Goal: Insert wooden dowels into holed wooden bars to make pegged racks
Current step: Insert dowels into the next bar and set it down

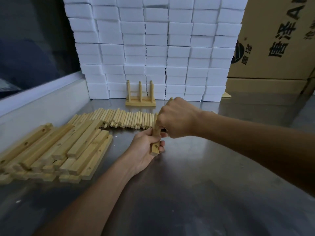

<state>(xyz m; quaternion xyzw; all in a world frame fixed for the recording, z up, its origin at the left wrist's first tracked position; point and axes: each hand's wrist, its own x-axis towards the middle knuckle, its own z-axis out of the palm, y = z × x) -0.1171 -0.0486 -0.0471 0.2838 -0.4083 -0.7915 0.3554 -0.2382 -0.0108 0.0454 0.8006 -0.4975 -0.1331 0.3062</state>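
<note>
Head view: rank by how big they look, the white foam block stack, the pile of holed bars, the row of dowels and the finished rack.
1. white foam block stack, by far.
2. pile of holed bars.
3. row of dowels; farther away than the bars, so the true order is unsure.
4. finished rack, smallest but also farthest away.

steel counter | white foam blocks stacked in a wall along the counter's far edge | printed cardboard boxes at the far right corner
</note>
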